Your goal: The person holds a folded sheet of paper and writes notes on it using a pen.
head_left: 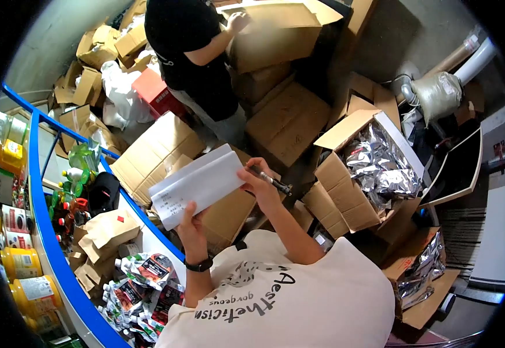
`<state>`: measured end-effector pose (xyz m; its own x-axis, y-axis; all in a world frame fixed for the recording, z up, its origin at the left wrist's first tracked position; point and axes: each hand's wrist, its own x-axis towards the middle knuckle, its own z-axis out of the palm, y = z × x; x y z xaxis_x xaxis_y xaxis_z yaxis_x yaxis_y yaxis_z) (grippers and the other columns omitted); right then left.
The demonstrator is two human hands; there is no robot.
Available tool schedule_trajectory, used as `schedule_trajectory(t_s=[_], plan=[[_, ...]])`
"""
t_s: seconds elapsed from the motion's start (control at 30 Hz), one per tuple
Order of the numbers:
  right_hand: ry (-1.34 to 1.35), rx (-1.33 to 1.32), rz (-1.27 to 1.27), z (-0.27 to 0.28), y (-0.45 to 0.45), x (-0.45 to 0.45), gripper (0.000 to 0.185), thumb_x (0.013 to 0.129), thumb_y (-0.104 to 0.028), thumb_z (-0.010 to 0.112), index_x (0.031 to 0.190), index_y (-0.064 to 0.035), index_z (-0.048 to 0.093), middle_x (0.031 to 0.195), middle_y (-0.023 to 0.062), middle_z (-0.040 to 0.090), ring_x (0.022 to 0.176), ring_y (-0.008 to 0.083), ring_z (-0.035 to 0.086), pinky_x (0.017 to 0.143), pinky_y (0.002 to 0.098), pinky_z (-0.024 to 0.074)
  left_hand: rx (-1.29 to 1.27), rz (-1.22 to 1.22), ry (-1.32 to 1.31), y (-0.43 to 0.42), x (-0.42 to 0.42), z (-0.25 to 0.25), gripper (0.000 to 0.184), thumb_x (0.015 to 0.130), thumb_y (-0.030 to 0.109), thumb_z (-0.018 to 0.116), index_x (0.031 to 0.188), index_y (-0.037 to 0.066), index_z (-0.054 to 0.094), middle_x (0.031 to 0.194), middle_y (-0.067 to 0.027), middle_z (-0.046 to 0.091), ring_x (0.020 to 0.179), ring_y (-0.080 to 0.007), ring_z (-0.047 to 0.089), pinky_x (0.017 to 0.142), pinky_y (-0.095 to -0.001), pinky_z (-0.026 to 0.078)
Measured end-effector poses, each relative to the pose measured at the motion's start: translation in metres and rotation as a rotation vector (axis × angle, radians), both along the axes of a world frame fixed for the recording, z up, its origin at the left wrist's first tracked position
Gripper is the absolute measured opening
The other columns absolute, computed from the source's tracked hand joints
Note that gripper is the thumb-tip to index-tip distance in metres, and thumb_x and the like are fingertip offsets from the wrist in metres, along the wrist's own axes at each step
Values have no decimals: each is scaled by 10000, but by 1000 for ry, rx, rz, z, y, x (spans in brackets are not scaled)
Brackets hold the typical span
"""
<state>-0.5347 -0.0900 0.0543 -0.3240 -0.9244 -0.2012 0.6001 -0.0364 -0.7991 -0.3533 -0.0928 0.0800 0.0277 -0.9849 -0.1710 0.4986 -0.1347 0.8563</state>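
Folded white paper (197, 180) with a few lines of writing is held up in front of my chest. My left hand (192, 234), with a dark watch at the wrist, grips its lower left edge with the thumb on top. At the right end of the paper is my right hand (256, 177), its fingers closed around a pen (272, 180) that points down to the right. Its thumb and fingers also touch the paper's edge. What lies behind the paper is hidden.
An open carton (345, 197) of silver foil packs stands at right, another foil-filled carton (414, 284) below it. A person in black (186, 52) handles a large box (275, 40) ahead. Blue-edged shelving (70, 255) with bottles and pouches runs along the left.
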Motion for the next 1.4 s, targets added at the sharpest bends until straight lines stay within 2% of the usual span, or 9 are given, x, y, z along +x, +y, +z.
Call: schedule_trajectory(t_s=[0.23, 0.67, 0.8, 0.93, 1.03, 1.1, 1.17, 1.27, 1.4], plan=[[1, 43, -53, 7, 22, -4, 322, 754, -221, 708, 927, -135, 451, 807, -9, 518, 683, 80, 548, 592, 215, 476, 43, -71, 61, 2, -6, -6, 375, 776, 99, 614, 1116, -9, 498, 1052, -91, 556, 942, -172, 574, 753, -293, 535], [13, 125, -348, -12, 106, -36, 335, 757, -223, 711, 916, -109, 439, 771, 22, 550, 569, 101, 579, 492, 237, 498, 97, -393, 46, 17, -50, -20, 304, 791, 69, 599, 1074, -17, 526, 1025, -98, 575, 917, -184, 588, 754, -304, 548], [2, 139, -326, -10, 139, -38, 244, 830, -225, 620, 932, -95, 441, 849, 50, 592, 684, 119, 582, 613, 242, 490, 162, -453, 98, 18, -50, -45, 295, 793, 71, 601, 1070, -7, 535, 1016, -83, 583, 909, -183, 591, 744, -307, 547], [-51, 232, -156, -71, 150, -31, 293, 841, -346, 579, 963, -116, 445, 941, 81, 612, 809, 147, 599, 672, 302, 501, 76, -312, 96, 18, -43, -39, 267, 785, 72, 603, 1034, -7, 552, 1003, -77, 586, 893, -179, 592, 749, -315, 543], [389, 464, 73, -160, 140, -15, 288, 837, -391, 570, 942, -135, 491, 815, 30, 564, 740, 144, 541, 648, 303, 478, 15, -185, 132, 9, -17, -34, 250, 779, 81, 603, 1009, -8, 557, 984, -83, 586, 903, -182, 591, 783, -320, 533], [257, 700, 278, -207, 126, -10, 349, 831, -459, 531, 1013, -166, 483, 1044, 46, 577, 1003, 176, 530, 770, 405, 470, -2, -99, 145, 4, 3, -29, 248, 781, 85, 602, 1005, -10, 557, 984, -84, 587, 910, -181, 590, 807, -317, 526], [391, 734, 313, -248, 120, -7, 342, 841, -456, 498, 1029, -170, 493, 1009, 57, 571, 952, 187, 549, 734, 419, 482, -35, -38, 154, -1, 17, -25, 244, 783, 87, 599, 1003, -12, 557, 988, -86, 588, 918, -181, 589, 827, -315, 520], [268, 846, 333, -277, 108, -4, 320, 846, -430, 485, 1022, -163, 495, 946, 67, 592, 823, 197, 597, 667, 420, 500, -51, 57, 137, -8, 31, -22, 246, 786, 86, 595, 1006, -17, 555, 1002, -96, 586, 929, -188, 588, 835, -315, 519], [525, 784, 482, -310, 103, 1, 326, 849, -428, 470, 996, -140, 515, 851, 82, 616, 643, 212, 612, 602, 404, 507, -24, 136, 119, -18, 42, -28, 257, 788, 86, 594, 1016, -23, 549, 1007, -106, 585, 931, -199, 591, 837, -314, 519]])
